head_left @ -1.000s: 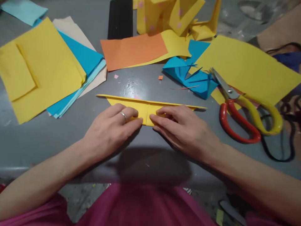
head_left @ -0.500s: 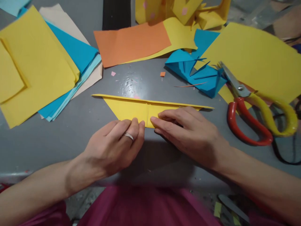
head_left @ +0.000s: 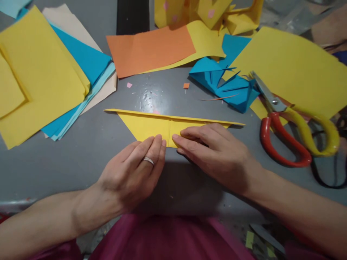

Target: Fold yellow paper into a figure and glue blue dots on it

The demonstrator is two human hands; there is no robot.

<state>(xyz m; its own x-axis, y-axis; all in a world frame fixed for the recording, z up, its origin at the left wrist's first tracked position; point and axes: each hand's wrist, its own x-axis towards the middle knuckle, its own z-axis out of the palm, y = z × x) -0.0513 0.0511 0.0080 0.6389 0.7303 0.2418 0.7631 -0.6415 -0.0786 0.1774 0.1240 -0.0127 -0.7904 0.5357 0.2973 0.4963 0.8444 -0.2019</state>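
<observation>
A folded sheet of yellow paper (head_left: 149, 124) lies on the grey table in front of me, a narrow folded strip along its far edge and a crease down its middle. At its near edge, left of the crease, my left hand (head_left: 132, 169), with a ring on one finger, has its fingers pressed together on the paper. My right hand (head_left: 217, 153) grips the same edge just right of the crease, thumb and fingers closed on it. The fingers hide parts of the near edge.
Scissors (head_left: 275, 102) with red and yellow handles lie to the right, beside cut blue folded paper (head_left: 217, 77). Stacked yellow and blue sheets (head_left: 46, 76) lie left. Orange paper (head_left: 154, 52) is at the back, before yellow paper shapes (head_left: 187, 12). Small scraps dot the grey table (head_left: 86, 159).
The fingers of my left hand have straightened a little along the paper's near edge. My right hand and the folded paper look nearly the same; the view has shifted slightly.
</observation>
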